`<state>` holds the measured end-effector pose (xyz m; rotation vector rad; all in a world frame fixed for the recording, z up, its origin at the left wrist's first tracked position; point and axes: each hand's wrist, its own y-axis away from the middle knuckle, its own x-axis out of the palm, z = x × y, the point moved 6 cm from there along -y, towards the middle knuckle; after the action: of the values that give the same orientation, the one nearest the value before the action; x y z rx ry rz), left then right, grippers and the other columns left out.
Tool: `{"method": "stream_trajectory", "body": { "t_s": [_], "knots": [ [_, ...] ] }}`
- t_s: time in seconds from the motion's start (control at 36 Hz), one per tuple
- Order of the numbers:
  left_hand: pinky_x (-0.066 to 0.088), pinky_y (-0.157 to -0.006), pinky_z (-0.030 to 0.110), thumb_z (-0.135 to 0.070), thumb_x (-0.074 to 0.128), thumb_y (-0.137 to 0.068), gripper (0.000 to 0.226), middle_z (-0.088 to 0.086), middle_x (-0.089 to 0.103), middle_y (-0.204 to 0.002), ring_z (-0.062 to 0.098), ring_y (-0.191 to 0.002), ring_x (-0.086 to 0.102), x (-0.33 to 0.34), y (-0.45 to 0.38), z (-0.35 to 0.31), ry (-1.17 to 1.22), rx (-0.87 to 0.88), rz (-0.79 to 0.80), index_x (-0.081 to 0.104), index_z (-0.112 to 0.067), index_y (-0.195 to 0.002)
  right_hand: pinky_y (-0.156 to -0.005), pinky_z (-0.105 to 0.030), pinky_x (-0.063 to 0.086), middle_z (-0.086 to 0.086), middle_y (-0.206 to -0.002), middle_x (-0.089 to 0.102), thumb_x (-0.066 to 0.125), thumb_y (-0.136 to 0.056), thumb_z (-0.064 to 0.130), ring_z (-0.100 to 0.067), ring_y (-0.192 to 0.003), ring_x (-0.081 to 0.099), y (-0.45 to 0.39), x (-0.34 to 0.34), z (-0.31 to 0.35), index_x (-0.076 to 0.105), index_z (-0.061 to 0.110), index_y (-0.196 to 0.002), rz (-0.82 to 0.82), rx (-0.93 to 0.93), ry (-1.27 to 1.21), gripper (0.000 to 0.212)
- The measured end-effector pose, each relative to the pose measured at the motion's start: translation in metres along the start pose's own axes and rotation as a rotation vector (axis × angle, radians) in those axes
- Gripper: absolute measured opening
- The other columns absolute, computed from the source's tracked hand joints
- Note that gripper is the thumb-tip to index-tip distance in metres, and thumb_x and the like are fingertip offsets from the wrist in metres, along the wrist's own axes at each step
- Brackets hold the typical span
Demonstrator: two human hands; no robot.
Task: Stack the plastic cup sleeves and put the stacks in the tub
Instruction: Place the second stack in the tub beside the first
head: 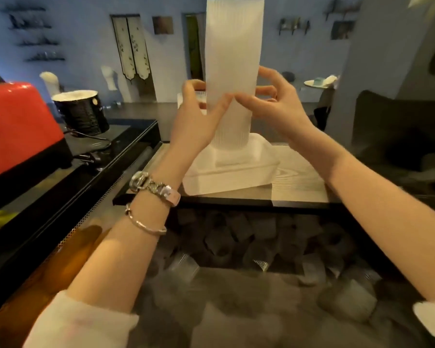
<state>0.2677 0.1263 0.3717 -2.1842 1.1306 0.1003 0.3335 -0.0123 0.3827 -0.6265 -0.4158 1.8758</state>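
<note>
White ribbed stack of cup sleeves (232, 71) stood upright in the tub (236, 169) on the bench (299, 177); left hand (199, 116) and right hand (276, 106) gripped its sides.

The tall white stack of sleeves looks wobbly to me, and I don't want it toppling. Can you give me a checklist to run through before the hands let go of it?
1. Both hands on the stack of sleeves: ok. Left hand and right hand hold it from either side.
2. Stack upright: ok, it stands roughly vertical.
3. Base seated in the white tub: ok, its bottom end sits inside the rim.
4. Top of stack aligned: cannot tell, it runs out of the picture.
5. Tub fully on the counter: ok, though its front edge sits close to the counter's edge.
6. Loose sleeves left below: not ok, many remain unstacked.
</note>
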Motion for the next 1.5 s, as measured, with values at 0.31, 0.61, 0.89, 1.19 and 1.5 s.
{"method": "stream_trajectory", "body": {
  "t_s": [0.31, 0.61, 0.89, 1.19, 1.5],
  "knots": [
    [0.04, -0.073, 0.021, -0.037, 0.057, -0.09, 0.049, 0.008, 0.043, -0.125, 0.021, -0.105, 0.052, 0.051, -0.007, 0.053, -0.126, -0.132, -0.011, 0.042, -0.01, -0.128, -0.074, -0.023, 0.047, 0.008, -0.102, 0.057, 0.067, -0.083, 0.021, -0.005, -0.094, 0.057, -0.022, 0.019, -0.099, 0.038, 0.023, -0.135, 0.158, 0.317, -0.031, 0.059],
    [0.042, -0.078, 0.026, -0.04, 0.057, -0.089, 0.059, 0.01, 0.045, -0.131, 0.025, -0.112, 0.054, 0.071, 0.007, 0.076, -0.36, -0.172, 0.02, 0.035, -0.01, -0.135, -0.084, -0.028, 0.046, 0.002, -0.113, 0.049, 0.071, -0.081, 0.02, -0.014, -0.102, 0.053, -0.019, 0.027, -0.128, 0.031, 0.021, -0.134, 0.21, 0.384, 0.144, 0.067],
    [0.041, -0.082, 0.029, -0.036, 0.057, -0.09, 0.056, 0.009, 0.044, -0.132, 0.026, -0.114, 0.051, 0.064, 0.01, 0.078, -0.4, -0.145, 0.075, 0.036, -0.011, -0.135, -0.09, -0.029, 0.042, -0.009, -0.136, 0.046, 0.076, -0.076, 0.024, -0.02, -0.117, 0.05, -0.017, 0.024, -0.125, 0.025, 0.016, -0.14, 0.141, 0.365, 0.143, 0.083],
    [0.049, -0.076, 0.013, -0.023, 0.06, -0.089, 0.032, -0.008, 0.052, -0.107, 0.006, -0.097, 0.055, 0.031, 0.053, 0.052, -0.069, 0.101, 0.066, 0.05, -0.02, -0.119, -0.072, -0.011, 0.051, -0.003, -0.114, 0.058, 0.074, -0.078, 0.018, -0.003, -0.093, 0.062, 0.024, -0.012, -0.075, 0.043, 0.011, -0.128, -0.234, 0.165, -0.075, 0.059],
    [0.045, -0.073, 0.004, -0.015, 0.063, -0.086, 0.032, -0.015, 0.054, -0.103, 0.0, -0.098, 0.056, 0.005, 0.15, 0.15, 0.032, -0.187, 0.128, 0.051, -0.026, -0.113, -0.073, -0.015, 0.051, -0.004, -0.086, 0.068, 0.071, -0.078, 0.004, -0.005, -0.08, 0.066, 0.134, 0.045, -0.107, 0.059, 0.009, -0.1, 0.026, 0.217, -0.147, 0.025]
  ]
}}
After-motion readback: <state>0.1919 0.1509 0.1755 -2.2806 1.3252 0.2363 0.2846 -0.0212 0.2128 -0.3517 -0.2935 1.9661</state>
